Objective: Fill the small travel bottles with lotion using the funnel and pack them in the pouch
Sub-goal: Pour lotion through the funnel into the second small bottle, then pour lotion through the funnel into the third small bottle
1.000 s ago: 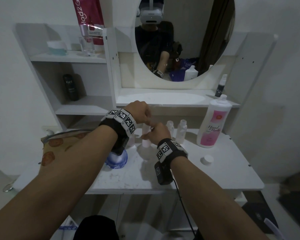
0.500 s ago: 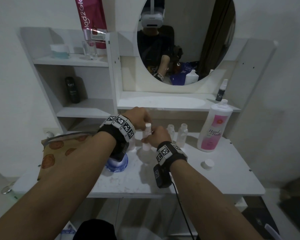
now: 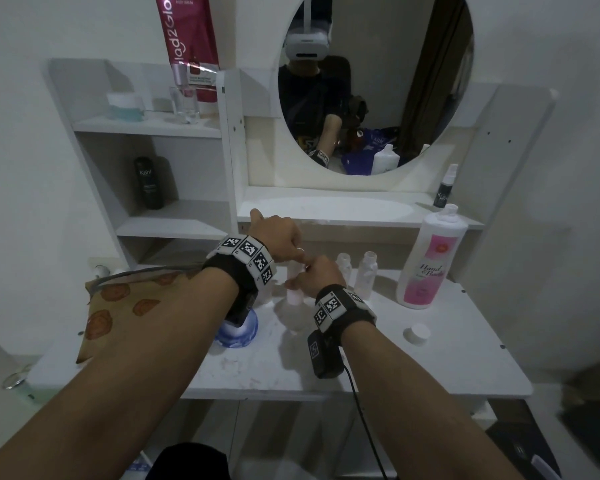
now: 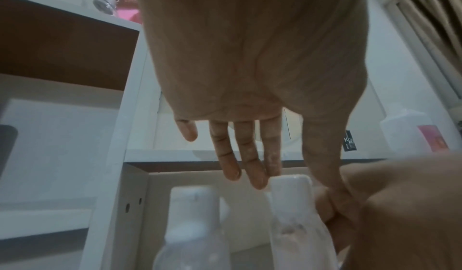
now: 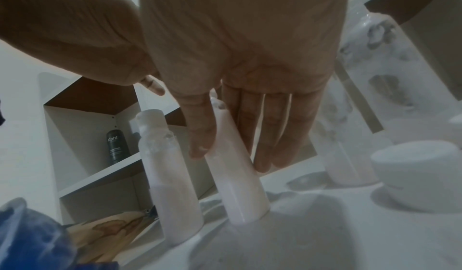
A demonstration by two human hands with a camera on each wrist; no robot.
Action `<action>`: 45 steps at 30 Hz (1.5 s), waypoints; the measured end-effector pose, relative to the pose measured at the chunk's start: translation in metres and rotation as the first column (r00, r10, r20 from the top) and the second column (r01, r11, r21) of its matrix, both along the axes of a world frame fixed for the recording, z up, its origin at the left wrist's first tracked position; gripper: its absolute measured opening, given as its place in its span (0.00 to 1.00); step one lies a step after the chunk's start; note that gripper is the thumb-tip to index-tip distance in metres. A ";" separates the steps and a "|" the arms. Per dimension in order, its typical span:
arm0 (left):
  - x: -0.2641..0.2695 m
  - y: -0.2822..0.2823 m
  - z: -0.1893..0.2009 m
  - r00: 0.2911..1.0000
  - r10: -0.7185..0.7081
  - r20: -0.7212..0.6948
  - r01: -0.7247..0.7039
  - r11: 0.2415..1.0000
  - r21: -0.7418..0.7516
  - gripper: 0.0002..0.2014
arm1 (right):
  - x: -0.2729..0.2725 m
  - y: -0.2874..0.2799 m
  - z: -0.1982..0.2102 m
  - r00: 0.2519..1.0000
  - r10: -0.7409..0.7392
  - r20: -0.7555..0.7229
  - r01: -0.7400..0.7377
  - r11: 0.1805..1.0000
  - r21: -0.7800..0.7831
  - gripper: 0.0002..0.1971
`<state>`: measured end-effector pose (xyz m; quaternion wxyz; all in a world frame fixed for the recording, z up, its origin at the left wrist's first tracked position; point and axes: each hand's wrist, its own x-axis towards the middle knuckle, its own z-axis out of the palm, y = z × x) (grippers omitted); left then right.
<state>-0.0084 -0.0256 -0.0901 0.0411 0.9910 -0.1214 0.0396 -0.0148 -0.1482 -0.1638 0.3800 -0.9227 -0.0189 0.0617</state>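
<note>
You are steadying a small travel bottle [image 5: 235, 177] with your right hand [image 3: 317, 275], thumb and fingers wrapped round its upper body, near the middle of the white tabletop [image 3: 413, 368]. Your left hand [image 3: 278, 235] is hovering just above its white cap [image 4: 290, 182], fingers straight and holding nothing. The bottle is looking light, smooth and slightly squeezable (translucent plastic, a slim cylinder filled with pale pink lotion), so I judge a gentle grip round the body best. A second capped bottle [image 5: 170, 175] is standing just to its left. The patterned pouch [image 3: 118, 306] is lying far left.
</note>
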 end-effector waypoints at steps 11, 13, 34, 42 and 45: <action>0.002 -0.005 0.005 1.000 0.017 -0.003 -0.017 0.998 0.055 0.14 | -0.001 0.000 0.002 1.000 0.009 -0.018 -0.010 1.000 -0.022 0.23; 0.000 -0.005 0.007 0.998 -0.023 -0.051 0.025 0.999 0.035 0.10 | -0.001 0.001 0.003 1.000 0.006 -0.027 -0.007 1.000 -0.031 0.22; -0.014 -0.003 0.010 0.999 -0.047 0.001 0.047 0.993 -0.112 0.18 | 0.003 0.003 -0.003 1.000 0.019 -0.003 -0.019 0.999 -0.026 0.23; -0.072 0.042 0.004 0.964 0.110 0.242 -0.029 0.949 -0.314 0.11 | -0.013 -0.019 0.008 0.993 -0.018 0.116 0.011 0.998 0.059 0.23; -0.098 0.074 -0.009 0.956 0.214 0.201 -0.116 0.904 -0.411 0.09 | -0.021 -0.042 0.014 0.951 -0.173 0.258 0.156 0.984 0.086 0.12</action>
